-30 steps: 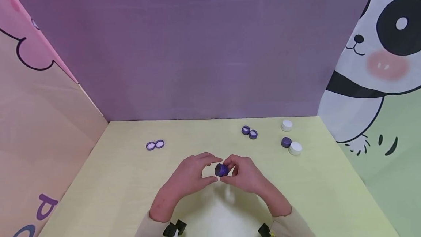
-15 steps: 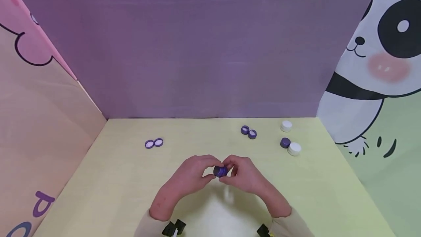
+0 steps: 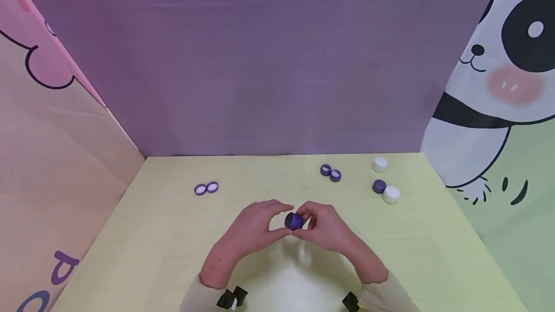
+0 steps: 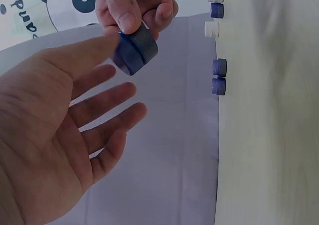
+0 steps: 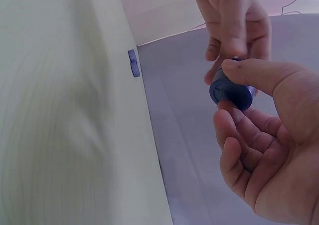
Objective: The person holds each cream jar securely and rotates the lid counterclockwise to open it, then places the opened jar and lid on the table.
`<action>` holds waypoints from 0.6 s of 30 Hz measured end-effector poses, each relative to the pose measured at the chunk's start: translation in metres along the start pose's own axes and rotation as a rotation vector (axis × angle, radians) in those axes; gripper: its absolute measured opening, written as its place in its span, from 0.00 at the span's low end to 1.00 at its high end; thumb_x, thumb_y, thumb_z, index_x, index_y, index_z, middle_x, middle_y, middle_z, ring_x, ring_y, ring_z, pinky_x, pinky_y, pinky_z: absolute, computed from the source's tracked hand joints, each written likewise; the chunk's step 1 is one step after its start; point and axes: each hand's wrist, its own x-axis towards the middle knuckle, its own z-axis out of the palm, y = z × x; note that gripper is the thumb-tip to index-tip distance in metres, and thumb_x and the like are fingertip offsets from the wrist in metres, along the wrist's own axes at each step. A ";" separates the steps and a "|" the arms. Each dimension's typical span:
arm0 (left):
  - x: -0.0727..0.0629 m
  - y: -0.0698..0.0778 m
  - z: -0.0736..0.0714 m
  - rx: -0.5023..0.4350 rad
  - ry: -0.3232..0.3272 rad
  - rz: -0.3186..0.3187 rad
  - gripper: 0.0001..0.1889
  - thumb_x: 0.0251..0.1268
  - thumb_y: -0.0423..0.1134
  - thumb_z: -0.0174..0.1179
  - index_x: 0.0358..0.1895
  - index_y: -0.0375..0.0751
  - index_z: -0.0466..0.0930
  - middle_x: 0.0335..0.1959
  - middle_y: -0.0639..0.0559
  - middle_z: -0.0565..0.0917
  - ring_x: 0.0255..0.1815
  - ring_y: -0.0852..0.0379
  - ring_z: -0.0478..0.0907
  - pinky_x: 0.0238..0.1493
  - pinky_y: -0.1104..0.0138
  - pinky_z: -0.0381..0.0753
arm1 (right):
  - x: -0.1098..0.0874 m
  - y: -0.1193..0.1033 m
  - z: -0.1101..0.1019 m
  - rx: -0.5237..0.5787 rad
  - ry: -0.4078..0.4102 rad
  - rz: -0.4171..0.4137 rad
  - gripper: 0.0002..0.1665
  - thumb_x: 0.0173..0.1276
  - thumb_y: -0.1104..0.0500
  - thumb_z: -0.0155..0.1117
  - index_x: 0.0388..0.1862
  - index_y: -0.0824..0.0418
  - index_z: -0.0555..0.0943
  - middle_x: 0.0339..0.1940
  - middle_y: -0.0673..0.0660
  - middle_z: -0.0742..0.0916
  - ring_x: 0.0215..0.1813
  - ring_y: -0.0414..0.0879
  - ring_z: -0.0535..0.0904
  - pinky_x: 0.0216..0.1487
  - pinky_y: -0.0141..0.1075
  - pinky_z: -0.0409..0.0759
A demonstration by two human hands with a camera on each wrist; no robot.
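A small purple round container [image 3: 293, 221], with a groove around its middle, is held up above the table between the two hands. My right hand [image 3: 323, 225] pinches it with thumb and fingertips from the right; in the right wrist view the thumb lies on top and the fingers curl beneath. My left hand [image 3: 258, 225] is on the other side, thumb at the container's edge. Its index finger stands apart from the container, and in the left wrist view the other fingers [image 4: 107, 110] are spread and loosely extended.
Two flat purple rings with white insides [image 3: 200, 189] lie at the left. Farther back stand two purple open-topped caps [image 3: 335, 175]. To the right are a white cap [image 3: 380, 164], a purple cap [image 3: 379, 186] and another white cap [image 3: 391, 194]. A purple wall [image 3: 277, 61] bounds the back.
The left index finger first came down to the container, then lifted off it again, while the left thumb came to its near edge. The right hand keeps its pinch on the container throughout.
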 end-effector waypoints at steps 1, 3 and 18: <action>0.000 0.000 0.000 -0.008 0.010 0.010 0.24 0.57 0.46 0.71 0.57 0.47 0.80 0.49 0.59 0.82 0.48 0.59 0.79 0.51 0.62 0.77 | 0.000 0.000 -0.001 0.002 -0.002 0.001 0.16 0.55 0.59 0.77 0.40 0.56 0.81 0.28 0.44 0.84 0.20 0.39 0.75 0.22 0.32 0.75; 0.001 -0.001 0.000 -0.028 0.030 0.041 0.23 0.54 0.40 0.73 0.56 0.49 0.81 0.48 0.61 0.82 0.49 0.61 0.79 0.52 0.63 0.77 | 0.000 0.000 -0.002 0.005 -0.009 0.004 0.16 0.55 0.59 0.77 0.41 0.56 0.81 0.29 0.44 0.85 0.20 0.40 0.75 0.21 0.33 0.75; 0.003 -0.001 0.004 -0.002 0.012 0.047 0.18 0.60 0.43 0.69 0.54 0.49 0.82 0.43 0.62 0.83 0.40 0.62 0.78 0.46 0.64 0.77 | 0.000 0.000 -0.002 -0.022 -0.007 0.006 0.16 0.55 0.59 0.77 0.42 0.55 0.81 0.29 0.44 0.84 0.19 0.40 0.75 0.20 0.32 0.75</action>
